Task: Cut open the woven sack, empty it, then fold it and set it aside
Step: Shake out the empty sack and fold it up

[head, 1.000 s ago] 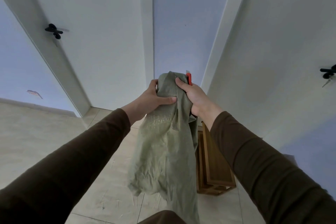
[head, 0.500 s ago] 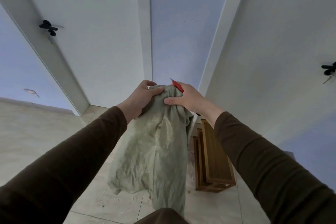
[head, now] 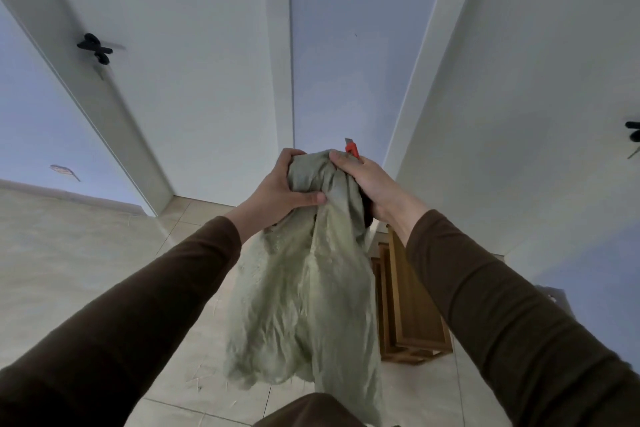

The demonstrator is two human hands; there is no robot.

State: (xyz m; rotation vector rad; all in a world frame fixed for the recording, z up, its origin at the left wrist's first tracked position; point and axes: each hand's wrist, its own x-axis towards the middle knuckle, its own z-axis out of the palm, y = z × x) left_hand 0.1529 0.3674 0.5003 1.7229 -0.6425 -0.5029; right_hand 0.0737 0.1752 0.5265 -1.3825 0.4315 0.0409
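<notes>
A pale green woven sack point(head: 304, 305) hangs limp and crumpled in front of me, its lower end loose above the floor. My left hand point(head: 277, 192) grips its bunched top from the left, thumb pressed across the cloth. My right hand point(head: 370, 184) clutches the same bunched top from the right, and also holds a red utility knife point(head: 352, 149) whose tip sticks up behind the fingers. Both hands are close together at chest height.
A wooden crate-like frame point(head: 408, 315) stands on the tiled floor point(head: 104, 270) just right of the sack. White doors with black handles point(head: 95, 50) flank a narrow wall ahead. Loose fibres lie on the tiles below the sack.
Both hands have regripped the bunched top and lifted it slightly; the sack has swung and its lower part has spread wider. The knife tip now points up.
</notes>
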